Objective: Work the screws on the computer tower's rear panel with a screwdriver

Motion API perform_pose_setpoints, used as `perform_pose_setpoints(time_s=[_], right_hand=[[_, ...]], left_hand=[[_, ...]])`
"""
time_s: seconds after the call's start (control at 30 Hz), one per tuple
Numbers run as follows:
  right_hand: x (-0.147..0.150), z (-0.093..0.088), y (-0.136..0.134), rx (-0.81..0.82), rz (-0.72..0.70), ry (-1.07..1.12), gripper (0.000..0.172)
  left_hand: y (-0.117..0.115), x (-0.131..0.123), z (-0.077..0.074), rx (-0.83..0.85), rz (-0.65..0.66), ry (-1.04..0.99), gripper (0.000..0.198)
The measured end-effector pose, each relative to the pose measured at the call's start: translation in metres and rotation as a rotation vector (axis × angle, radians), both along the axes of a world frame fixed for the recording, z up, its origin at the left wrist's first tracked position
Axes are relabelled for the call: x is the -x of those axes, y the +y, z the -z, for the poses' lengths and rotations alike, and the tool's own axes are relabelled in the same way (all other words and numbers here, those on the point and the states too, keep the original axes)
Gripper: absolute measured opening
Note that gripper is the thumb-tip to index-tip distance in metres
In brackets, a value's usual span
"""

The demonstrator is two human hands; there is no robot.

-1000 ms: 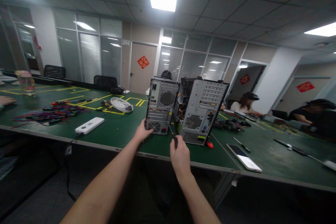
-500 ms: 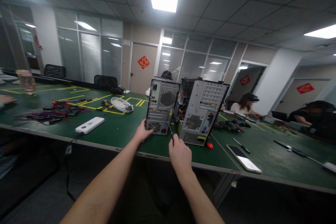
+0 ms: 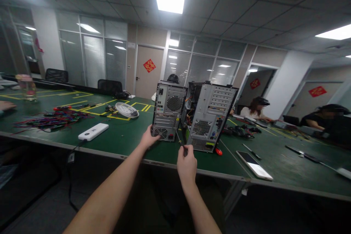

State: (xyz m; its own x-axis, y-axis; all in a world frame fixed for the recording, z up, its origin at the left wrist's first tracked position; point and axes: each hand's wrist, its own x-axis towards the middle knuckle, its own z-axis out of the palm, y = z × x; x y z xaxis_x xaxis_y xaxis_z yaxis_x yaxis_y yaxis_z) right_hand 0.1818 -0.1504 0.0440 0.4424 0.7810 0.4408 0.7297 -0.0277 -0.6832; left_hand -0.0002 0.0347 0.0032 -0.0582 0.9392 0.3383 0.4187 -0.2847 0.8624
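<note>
Two computer cases stand upright on the green table with their back panels towards me. My left hand (image 3: 149,139) grips the lower left edge of the smaller computer case (image 3: 168,111), its thumb lying by the bottom fan grille. In my right hand (image 3: 187,162), closed near the table's front edge, is a thin screwdriver (image 3: 179,140). Its shaft points up at the lower right edge of that case; the fingers cover most of the handle, and the tip is hard to make out. Just to the right, the larger computer case (image 3: 210,115) shows cables in its exposed side.
A red-tipped tool (image 3: 218,151) pokes out beside the larger case. Further right lie a phone (image 3: 254,165) and black cables (image 3: 241,131). Leftward are a white power bank (image 3: 93,132), a wire bundle (image 3: 52,119) and a white round grille (image 3: 126,110). Other people sit at the right.
My right hand has shifted slightly down, away from the case edge, and its fingers have changed their grip on the screwdriver. My left hand stays on the case.
</note>
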Motion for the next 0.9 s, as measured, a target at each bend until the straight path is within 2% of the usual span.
perform_pose_setpoints(time_s=[0.2, 0.4, 0.63, 0.9], right_hand=[[0.0025, -0.0032, -0.0038, 0.093, 0.036, -0.243, 0.017], [0.0009, -0.0056, -0.0031, 0.098, 0.008, -0.429, 0.016], [-0.0006, -0.0082, -0.0041, 0.100, 0.011, -0.520, 0.016], [0.0009, 0.0012, -0.0018, 0.060, 0.050, -0.631, 0.018]], left_hand=[[-0.0005, 0.0002, 0.0002, -0.003, 0.012, -0.012, 0.095], [-0.0033, -0.0005, -0.0032, 0.011, -0.005, 0.005, 0.095], [0.0011, 0.0003, 0.0014, -0.010, 0.012, -0.012, 0.093], [0.0015, 0.0000, 0.0020, -0.028, 0.003, -0.013, 0.092]])
